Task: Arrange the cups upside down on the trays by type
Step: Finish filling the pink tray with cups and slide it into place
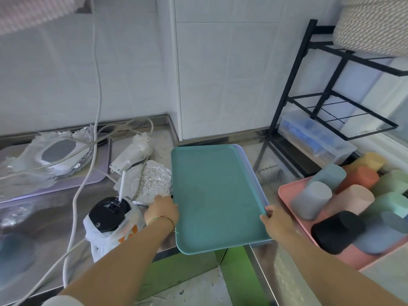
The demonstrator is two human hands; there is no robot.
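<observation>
A person's left hand [162, 209] and right hand [274, 220] each grasp a side edge of the teal tray [217, 195], stacked on a lavender tray [250, 166]. Right, cups [311, 203] lie jumbled in a pink tray [284, 191]. Separating the trays flat would likely give sorting room.

Teal tray [212, 195] stacked on a pale lilac tray [247, 160], left hand [162, 209] gripping its left edge, right hand [277, 220] its right edge, pink tray [284, 191] of tumbled coloured cups [311, 203] at right, black wire rack [326, 89] far right, foil [154, 180] and cables [97, 107] left.
</observation>
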